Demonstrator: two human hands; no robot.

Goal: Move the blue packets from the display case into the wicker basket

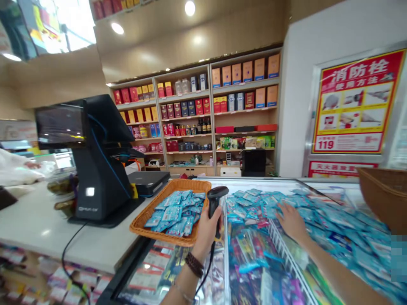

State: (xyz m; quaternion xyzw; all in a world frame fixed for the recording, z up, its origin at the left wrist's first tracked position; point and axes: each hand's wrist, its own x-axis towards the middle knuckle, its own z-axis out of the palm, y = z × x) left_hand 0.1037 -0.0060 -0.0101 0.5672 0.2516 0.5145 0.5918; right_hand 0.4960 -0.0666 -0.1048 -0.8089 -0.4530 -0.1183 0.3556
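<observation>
My left hand (208, 226) is wrapped round the handle of a black barcode scanner (217, 192), held upright beside the orange wicker basket (140, 224). Light-blue packets (173, 212) are heaped in that basket. My right hand (291, 222) reaches over the freezer and rests at the edge of a wide spread of similar blue packets (352, 237). Its fingers point forward among them, partly spread, and no item shows in its grasp. The scanner's cable hangs down along my left wrist.
A black register (104, 169) stands on the white counter (28, 212) at left. White wire dividers (291, 262) split the freezer of colourful packs. A brown basket (384, 190) is at right. Beyond are shelves of boxes (187, 110) and a red poster (356, 101).
</observation>
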